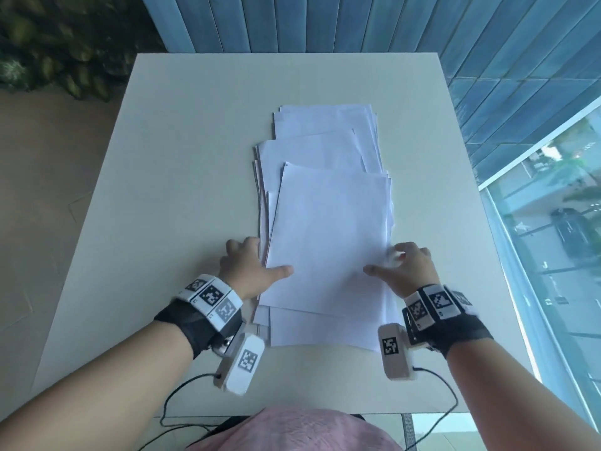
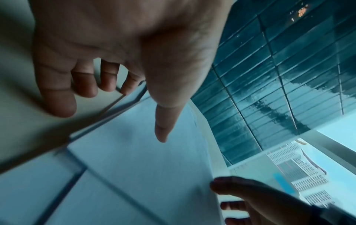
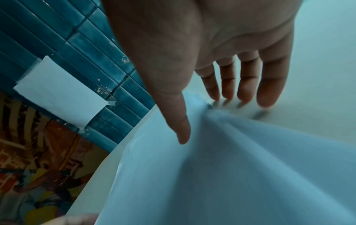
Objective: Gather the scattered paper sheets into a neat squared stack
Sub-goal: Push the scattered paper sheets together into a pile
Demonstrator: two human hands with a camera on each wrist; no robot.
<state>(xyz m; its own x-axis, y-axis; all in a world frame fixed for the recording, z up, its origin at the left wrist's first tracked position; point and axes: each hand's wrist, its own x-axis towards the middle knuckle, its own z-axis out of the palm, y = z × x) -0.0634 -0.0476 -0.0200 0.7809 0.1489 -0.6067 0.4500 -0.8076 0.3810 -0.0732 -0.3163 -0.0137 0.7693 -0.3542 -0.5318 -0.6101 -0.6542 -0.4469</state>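
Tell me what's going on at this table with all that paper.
A person is pulling loose white paper sheets together on a pale table. The left hand and right hand bracket the pile's side edges, each with its thumb lying on the top sheet. The sheets overlap in a rough, fanned pile, its corners and edges not yet lined up.

No readable text anywhere. Wrist bands (image 1: 211, 296) and (image 1: 435, 304), lower centre of the head view, carry black-and-white square fiducial markers only, pattern not text; a couple of tiny characters on the left band's edge are too small to read. Same kind of marker on the two white camera modules (image 1: 244, 361) and (image 1: 395, 351) below the wrists. Paper sheets (image 1: 325, 229) show blank. Sheet taped to the tiled wall (image 3: 61, 94), left of the right wrist view, also blank
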